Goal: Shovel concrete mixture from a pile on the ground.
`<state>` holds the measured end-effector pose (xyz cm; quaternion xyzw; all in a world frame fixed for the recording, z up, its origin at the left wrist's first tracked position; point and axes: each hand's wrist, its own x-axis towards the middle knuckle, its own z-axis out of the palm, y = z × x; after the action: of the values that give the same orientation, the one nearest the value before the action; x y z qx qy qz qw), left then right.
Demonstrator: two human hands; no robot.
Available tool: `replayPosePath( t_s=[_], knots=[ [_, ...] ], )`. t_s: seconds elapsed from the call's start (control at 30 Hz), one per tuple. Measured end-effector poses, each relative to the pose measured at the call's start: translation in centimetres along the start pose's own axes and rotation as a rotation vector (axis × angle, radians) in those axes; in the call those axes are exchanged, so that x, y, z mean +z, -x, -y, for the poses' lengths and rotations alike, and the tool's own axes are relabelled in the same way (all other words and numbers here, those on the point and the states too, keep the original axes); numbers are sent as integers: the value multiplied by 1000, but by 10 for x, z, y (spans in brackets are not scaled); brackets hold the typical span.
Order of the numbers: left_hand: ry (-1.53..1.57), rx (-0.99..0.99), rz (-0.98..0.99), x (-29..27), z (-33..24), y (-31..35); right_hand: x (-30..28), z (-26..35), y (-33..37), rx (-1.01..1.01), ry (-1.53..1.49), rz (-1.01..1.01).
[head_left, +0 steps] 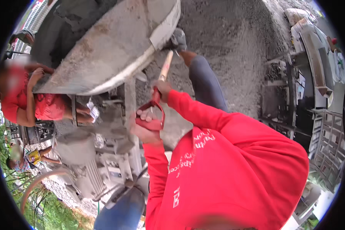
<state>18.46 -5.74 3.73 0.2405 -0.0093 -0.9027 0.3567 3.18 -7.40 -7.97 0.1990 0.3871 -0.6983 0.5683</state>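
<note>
A shovel (165,69) with a red D-shaped grip and a pale wooden shaft slants up from my hands, foreshortened. My left hand (146,128) is closed round the grip's crossbar, its fingers showing through the D. Just beyond it, my right hand (163,89) wraps the shaft where it meets the red grip. The shaft's far end comes close to my booted foot (178,39); the blade cannot be made out. Left of the shaft lies a large grey, cement-crusted panel (115,42) with a thick pale rim.
A person in red (21,96) is at the panel's left end, and another in yellow shorts (34,157) is farther off. A grey, cement-coated container (74,147) and a curved hose (38,182) lie left. Grey sandy ground (230,50) spreads right, towards racks (326,143).
</note>
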Motion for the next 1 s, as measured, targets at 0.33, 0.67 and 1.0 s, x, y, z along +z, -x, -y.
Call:
replayPosePath(
  t_s=[0.33, 0.67, 1.0],
  knots=[
    [-183, 45, -372, -80, 76, 43, -96, -19, 1, -151, 671, -231],
    [-281, -165, -1259, -306, 121, 50, -262, -102, -125, 312, 973, -212],
    [-518, 232, -1743, -271, 130, 38, -184, 47, -348, 30, 769, -456]
  ],
)
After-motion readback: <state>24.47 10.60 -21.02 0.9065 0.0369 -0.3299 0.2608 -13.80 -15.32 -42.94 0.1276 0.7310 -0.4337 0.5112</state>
